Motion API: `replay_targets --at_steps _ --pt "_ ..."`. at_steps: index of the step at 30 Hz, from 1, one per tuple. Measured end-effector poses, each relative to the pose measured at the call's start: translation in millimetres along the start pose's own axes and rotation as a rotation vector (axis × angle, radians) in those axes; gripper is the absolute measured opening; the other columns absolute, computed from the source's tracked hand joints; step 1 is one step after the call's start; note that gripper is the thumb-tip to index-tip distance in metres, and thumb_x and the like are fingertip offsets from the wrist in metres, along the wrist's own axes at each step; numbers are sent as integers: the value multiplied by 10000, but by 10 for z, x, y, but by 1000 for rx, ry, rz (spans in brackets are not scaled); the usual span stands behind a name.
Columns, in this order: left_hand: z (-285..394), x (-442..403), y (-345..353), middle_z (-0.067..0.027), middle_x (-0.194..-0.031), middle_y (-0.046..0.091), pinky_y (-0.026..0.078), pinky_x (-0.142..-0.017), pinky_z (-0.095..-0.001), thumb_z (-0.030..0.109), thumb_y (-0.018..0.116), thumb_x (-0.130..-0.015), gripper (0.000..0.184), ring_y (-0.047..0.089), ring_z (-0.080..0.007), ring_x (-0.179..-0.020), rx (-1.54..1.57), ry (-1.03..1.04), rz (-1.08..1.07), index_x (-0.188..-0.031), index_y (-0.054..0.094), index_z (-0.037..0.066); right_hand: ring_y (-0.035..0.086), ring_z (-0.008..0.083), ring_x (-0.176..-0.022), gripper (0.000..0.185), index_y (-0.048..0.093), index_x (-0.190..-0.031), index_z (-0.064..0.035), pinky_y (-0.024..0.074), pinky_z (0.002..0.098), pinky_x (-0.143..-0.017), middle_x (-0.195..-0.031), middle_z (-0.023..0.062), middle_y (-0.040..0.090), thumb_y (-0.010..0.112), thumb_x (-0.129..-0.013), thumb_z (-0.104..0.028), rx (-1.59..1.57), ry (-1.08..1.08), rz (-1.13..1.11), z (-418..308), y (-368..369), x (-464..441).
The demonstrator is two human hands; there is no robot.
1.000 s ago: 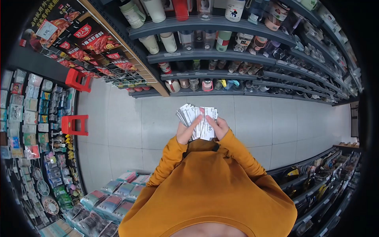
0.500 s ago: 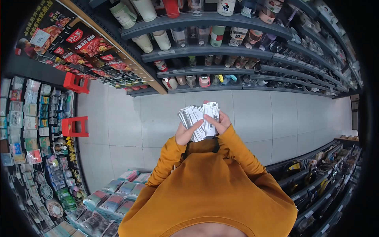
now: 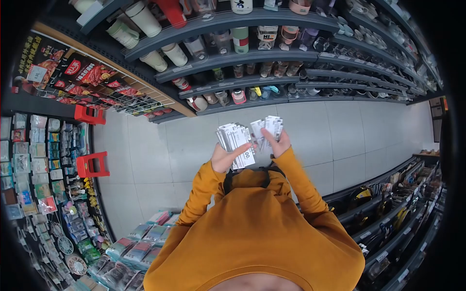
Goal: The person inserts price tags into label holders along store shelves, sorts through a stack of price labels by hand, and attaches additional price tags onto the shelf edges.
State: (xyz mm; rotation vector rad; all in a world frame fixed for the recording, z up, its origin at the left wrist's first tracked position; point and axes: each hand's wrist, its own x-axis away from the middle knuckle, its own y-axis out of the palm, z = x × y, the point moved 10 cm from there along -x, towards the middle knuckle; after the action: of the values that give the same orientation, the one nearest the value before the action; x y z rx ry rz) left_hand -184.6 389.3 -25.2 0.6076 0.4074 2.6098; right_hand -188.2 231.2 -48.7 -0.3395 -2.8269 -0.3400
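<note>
In front of my body, above the tiled floor, my left hand (image 3: 223, 158) is closed on a thick fanned stack of white price tags (image 3: 236, 137), its thumb lying across the front. The top tag shows large black digits ending in "00". My right hand (image 3: 280, 144) grips a smaller bunch of price tags (image 3: 273, 126) with the thumb pressed on their face. The two bunches are close together, with a narrow gap between them at the top. The fingers behind both bunches are hidden.
Shelves (image 3: 228, 82) of cups, bottles and tumblers stand ahead. Red stools (image 3: 93, 165) are on the left beside hanging goods (image 3: 36, 160). Packaged goods (image 3: 138, 250) are stacked at the lower left, close to my left arm. Another rack (image 3: 383, 208) runs along the right.
My right hand has moved right and slightly up with its tags, apart from the left stack. More of the left stack's top tag shows. The view has shifted a little.
</note>
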Motion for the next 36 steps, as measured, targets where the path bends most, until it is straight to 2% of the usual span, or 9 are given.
replay_targets --at_steps 3,4,10,14,17,20,24,31,36 --pt "-112 -166 363 -68 -992 635 509 -761 -271 92 688 -827 351 618 -138 -871 -180 18 6 -1131 561 -26 618 122 -789 209 567 -1030 22 493 257 -709 -964 73 638 602 -887 -127 123 129 -231 422 -181 -60" --pt "-109 -207 512 -56 -1003 636 501 -751 -255 99 705 -815 310 600 -102 -867 -181 43 30 -1083 597 -11 592 116 -790 211 575 -1049 4 481 262 -729 -946 52 630 585 -893 -138 -107 86 -199 414 -269 -38" --pt "-313 -550 1420 -63 -1030 639 501 -769 -259 80 698 -812 336 602 -108 -900 -151 91 32 -1114 588 -19 556 124 -956 397 540 -1159 6 439 263 -844 -1063 72 598 506 -941 -324 -471 205 -129 228 -1002 -7" --pt "-574 -732 1895 -78 -1062 634 503 -788 -269 66 692 -811 357 606 -124 -926 -181 10 -26 -1136 576 -24 548 127 -959 535 530 -1161 36 433 254 -847 -1067 76 591 448 -955 -451 -332 309 -200 243 -1468 25" --pt "-736 -820 2126 -81 -1050 633 507 -783 -278 58 688 -812 351 608 -133 -920 -110 -14 -27 -1134 574 -26 561 114 -920 448 566 -1115 24 450 252 -809 -1022 61 610 510 -944 -386 -343 307 -206 72 -1744 61" --pt "-897 -911 2234 -86 -1053 627 508 -786 -280 55 666 -829 355 611 -145 -917 -215 5 -64 -1153 552 -33 576 98 -868 333 596 -1068 8 467 246 -761 -970 44 630 587 -917 -288 -74 185 -167 -111 -1945 82" --pt "-1085 -907 2366 -99 -1074 616 504 -806 -283 88 605 -880 354 617 -163 -937 222 -197 -64 -1194 508 -44 585 88 -849 275 605 -1067 -2 477 243 -743 -959 41 641 635 -886 -206 -241 230 -122 -41 -2199 10" --pt "-788 -975 2412 -85 -1043 634 501 -782 -268 77 638 -858 310 615 -140 -910 -87 -35 -6 -1140 563 -31 586 87 -842 257 618 -1057 4 480 244 -738 -953 43 648 634 -884 -185 -124 159 -152 -213 -2326 31" --pt "-714 -1006 2414 -80 -1045 633 498 -781 -266 77 649 -852 316 611 -135 -904 -134 16 108 -1137 566 -30 585 86 -840 260 621 -1049 10 478 246 -740 -951 48 653 635 -884 -190 -70 88 -138 -331 -2363 -54"
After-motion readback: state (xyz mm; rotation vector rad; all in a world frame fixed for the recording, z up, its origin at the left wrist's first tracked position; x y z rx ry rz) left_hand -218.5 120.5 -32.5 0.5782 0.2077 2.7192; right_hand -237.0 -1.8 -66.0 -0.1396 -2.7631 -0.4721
